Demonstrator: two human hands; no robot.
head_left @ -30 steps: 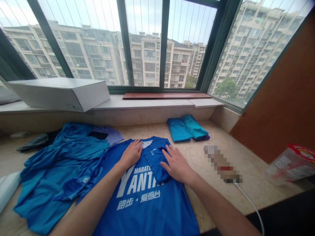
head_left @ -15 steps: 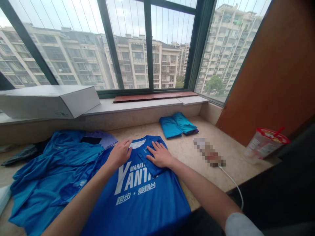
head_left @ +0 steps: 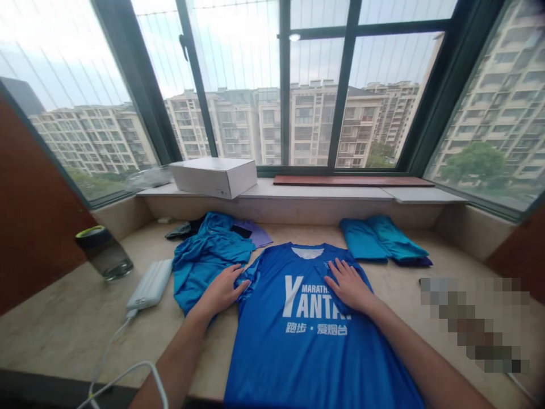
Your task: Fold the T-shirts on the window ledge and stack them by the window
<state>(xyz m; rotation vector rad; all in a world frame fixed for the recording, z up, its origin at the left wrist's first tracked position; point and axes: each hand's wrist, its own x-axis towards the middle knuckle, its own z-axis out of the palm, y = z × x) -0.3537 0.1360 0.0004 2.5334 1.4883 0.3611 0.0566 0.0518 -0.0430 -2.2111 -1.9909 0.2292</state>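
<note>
A blue T-shirt with white lettering lies spread on the stone-coloured surface in front of me, its collar away from me. Its sleeve on the right is folded inward over the chest. On that folded sleeve my right hand rests flat, fingers spread. At the other sleeve, which sticks out to the left, is my left hand, with thumb and fingers apart. Just beyond it lies a crumpled teal garment, partly covered by that hand.
Folded teal clothes lie at the back right. To the left are a white power bank with a cable and a dark bottle. A white box sits on the window ledge. A blurred-out object lies at right.
My left hand has moved from beside the collar to the left sleeve. My right hand stays on the folded sleeve. The view has turned left, bringing the bottle and power bank in.
</note>
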